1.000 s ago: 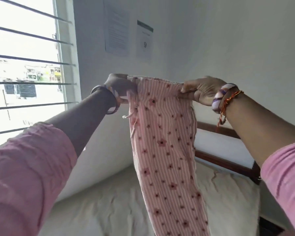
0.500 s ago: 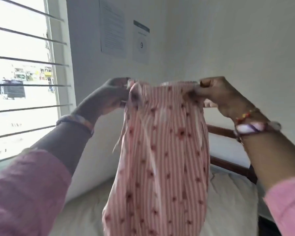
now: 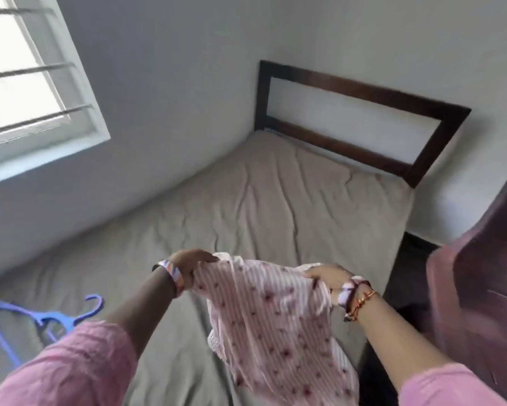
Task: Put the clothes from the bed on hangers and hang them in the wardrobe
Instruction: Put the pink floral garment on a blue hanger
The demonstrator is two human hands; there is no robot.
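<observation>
Garment: pink striped floral clothing [image 3: 275, 323] held above the bed [image 3: 246, 206], drooping between both hands.
Left hand [image 3: 192, 266]: fingers curled over the garment's left top edge, gripping it.
Right hand [image 3: 324, 278]: fingers closed on the right top edge.
Hangers: blue hangers [image 3: 41, 317] lying on the bed, left of the arms.
Headboard [image 3: 357, 121]: dark wood, against the wall.

Striped garment [image 3: 271, 315] now lower, over bed [image 3: 246, 206]
</observation>
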